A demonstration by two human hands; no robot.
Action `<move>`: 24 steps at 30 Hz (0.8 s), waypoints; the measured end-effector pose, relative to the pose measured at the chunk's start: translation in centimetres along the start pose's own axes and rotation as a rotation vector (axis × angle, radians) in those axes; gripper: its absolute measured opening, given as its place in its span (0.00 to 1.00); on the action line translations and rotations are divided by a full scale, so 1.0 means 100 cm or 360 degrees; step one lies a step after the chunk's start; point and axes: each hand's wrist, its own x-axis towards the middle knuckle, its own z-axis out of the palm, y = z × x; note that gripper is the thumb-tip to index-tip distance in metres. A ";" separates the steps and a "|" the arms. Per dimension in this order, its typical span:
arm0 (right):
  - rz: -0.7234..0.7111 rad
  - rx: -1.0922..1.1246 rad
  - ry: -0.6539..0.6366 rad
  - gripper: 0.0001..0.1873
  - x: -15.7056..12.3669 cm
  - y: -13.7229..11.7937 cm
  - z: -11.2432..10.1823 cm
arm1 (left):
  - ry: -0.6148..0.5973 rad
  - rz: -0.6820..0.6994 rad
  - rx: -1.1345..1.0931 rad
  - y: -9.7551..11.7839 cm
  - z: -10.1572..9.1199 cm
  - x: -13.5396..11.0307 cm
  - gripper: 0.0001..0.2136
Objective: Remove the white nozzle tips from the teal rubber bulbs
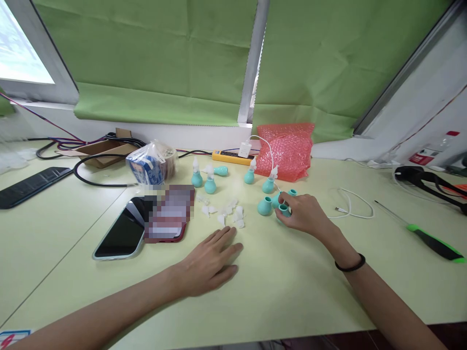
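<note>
My right hand (pixel 304 214) has its thumb and fingers closed around a small teal squeeze bulb (pixel 283 209) with an open neck. Right beside it stand another open-necked teal bulb (pixel 264 206) and a few more partly hidden by my fingers. My left hand (pixel 213 260) lies flat on the table with its fingers spread, holding nothing. Just beyond its fingertips are several small translucent plastic pieces (pixel 228 210) in a loose heap. Farther back, several teal bulbs with clear nozzle tips, such as this bulb (pixel 210 184), stand upright; one teal bulb (pixel 221 170) lies on its side.
Two phones, a dark one (pixel 122 228) and a red-cased one (pixel 171 214), lie left of centre. Behind are a bagged blue box (pixel 148 165), a yellow power strip (pixel 229 157) and red bubble wrap (pixel 286 150). A white cable (pixel 352 204) and a screwdriver (pixel 434 240) are at the right.
</note>
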 end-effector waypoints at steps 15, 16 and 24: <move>0.0434 -0.0113 -0.0044 0.19 0.026 0.006 -0.022 | -0.0037 0.0022 -0.0068 0.000 -0.002 -0.001 0.15; 0.0408 -0.0106 -0.0074 0.21 0.032 0.010 -0.020 | -0.0034 0.0026 -0.0070 0.000 -0.002 -0.001 0.15; 0.0195 0.0398 -0.0333 0.19 0.065 0.035 0.024 | 0.0004 0.0044 -0.0092 -0.001 -0.003 -0.001 0.15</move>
